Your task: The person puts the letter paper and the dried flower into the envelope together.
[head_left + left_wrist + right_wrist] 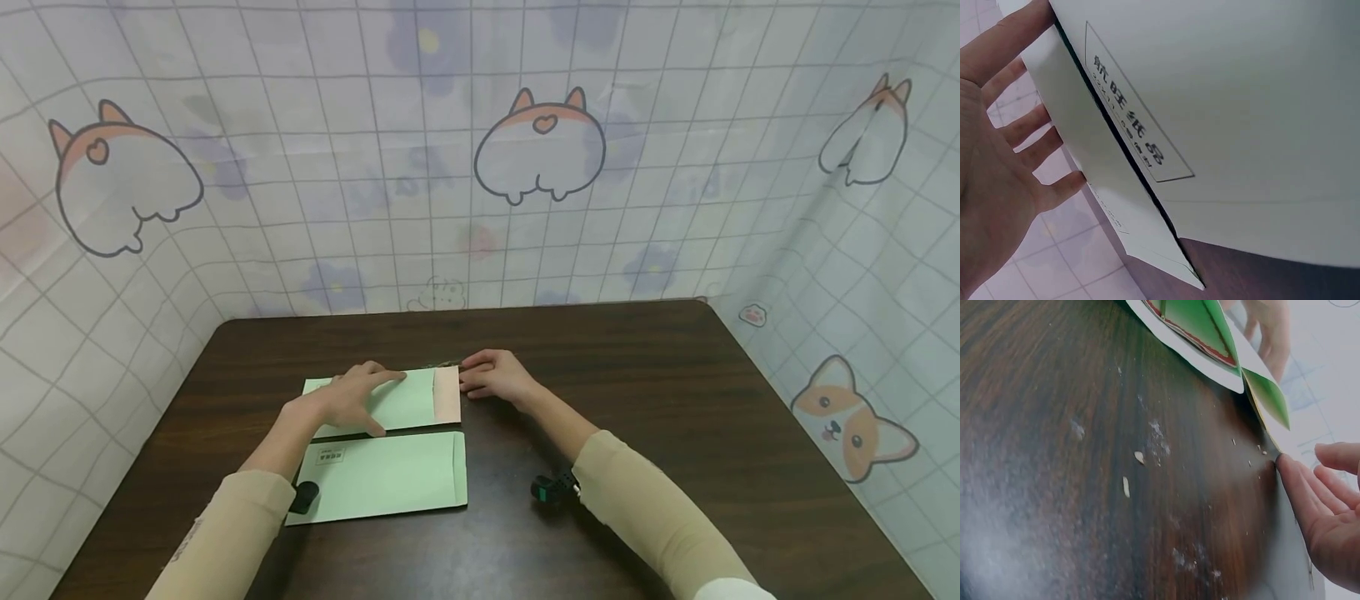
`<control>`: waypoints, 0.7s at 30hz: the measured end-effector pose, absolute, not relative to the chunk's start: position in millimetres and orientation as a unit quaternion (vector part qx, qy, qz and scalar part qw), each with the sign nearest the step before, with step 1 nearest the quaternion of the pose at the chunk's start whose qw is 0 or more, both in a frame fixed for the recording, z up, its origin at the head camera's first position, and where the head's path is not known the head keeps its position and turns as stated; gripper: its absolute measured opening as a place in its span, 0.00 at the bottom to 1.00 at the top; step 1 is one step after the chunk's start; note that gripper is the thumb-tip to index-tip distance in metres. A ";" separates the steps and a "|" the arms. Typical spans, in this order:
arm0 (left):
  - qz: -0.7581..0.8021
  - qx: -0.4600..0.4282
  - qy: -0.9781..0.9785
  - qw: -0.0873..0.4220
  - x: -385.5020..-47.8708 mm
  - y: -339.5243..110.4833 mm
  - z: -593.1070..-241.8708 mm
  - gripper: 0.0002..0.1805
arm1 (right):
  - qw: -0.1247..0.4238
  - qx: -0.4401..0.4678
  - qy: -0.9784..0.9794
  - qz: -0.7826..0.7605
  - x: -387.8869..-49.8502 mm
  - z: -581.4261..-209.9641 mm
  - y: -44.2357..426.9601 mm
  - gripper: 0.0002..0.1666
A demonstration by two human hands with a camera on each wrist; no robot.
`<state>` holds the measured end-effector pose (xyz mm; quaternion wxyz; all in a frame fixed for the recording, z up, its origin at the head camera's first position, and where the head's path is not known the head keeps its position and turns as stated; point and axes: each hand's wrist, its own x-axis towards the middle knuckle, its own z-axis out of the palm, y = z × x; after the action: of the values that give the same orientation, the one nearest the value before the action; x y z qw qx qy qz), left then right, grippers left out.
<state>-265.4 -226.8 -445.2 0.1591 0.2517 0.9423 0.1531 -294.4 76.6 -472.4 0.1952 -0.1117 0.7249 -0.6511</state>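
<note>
Two pale green envelopes lie one beyond the other on the table. The far envelope (405, 400) has a pale pink strip (447, 395) at its right end; whether that is a flap or a card I cannot tell. My left hand (341, 406) rests on the far envelope with fingers and thumb spread. At the strip's right edge is my right hand (498, 379), its fingers extended and the fingertips (1282, 461) beside the envelope's corner. The near envelope (390, 475) lies below my left wrist, with a printed label (1141, 119) at its left end.
The dark wood table (600, 375) carries small pale crumbs (1126, 486) to the right of the envelopes. A patterned curtain (420, 167) hangs behind the table and along both sides. A black wrist device (551, 489) sits under my right forearm.
</note>
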 end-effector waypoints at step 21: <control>0.156 0.246 0.942 0.168 -263.4 -223.6 -440.6 0.52 | 0.209 -0.122 0.720 -0.651 -290.5 -472.2 57.5 0.20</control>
<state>-263.4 -223.6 -440.6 0.1682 0.2457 0.9419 0.1557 -290.5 57.5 -472.2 0.2086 -0.1220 0.7196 -0.6510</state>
